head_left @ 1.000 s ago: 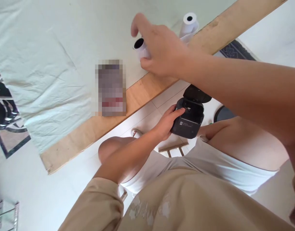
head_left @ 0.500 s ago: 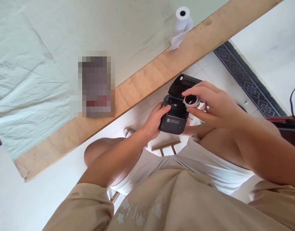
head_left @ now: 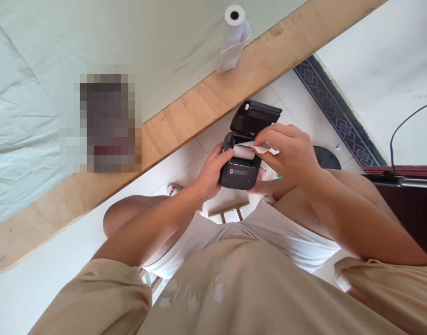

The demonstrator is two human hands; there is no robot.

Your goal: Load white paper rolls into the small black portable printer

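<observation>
Above my lap, my left hand [head_left: 213, 173] grips the left side of a small black printer [head_left: 238, 176], thumb on its top edge. The printer's lid [head_left: 254, 117] stands flipped open on the far side. Inside the compartment lies a small white paper roll [head_left: 244, 152]. Its loose end [head_left: 264, 148] is pinched between the thumb and fingers of my right hand [head_left: 281, 148], just to the right of the roll.
A larger white paper roll [head_left: 233, 35] stands upright near the wooden edge [head_left: 199, 118] of the cloth-covered table. A blurred-out dark object [head_left: 108, 121] is at the table's left. A black cable [head_left: 392, 139] hangs at the right, above a dark red surface.
The small roll has gone from my right hand into the printer's compartment, and my right hand now holds its paper end. The view has shifted, so the table things appear further left.
</observation>
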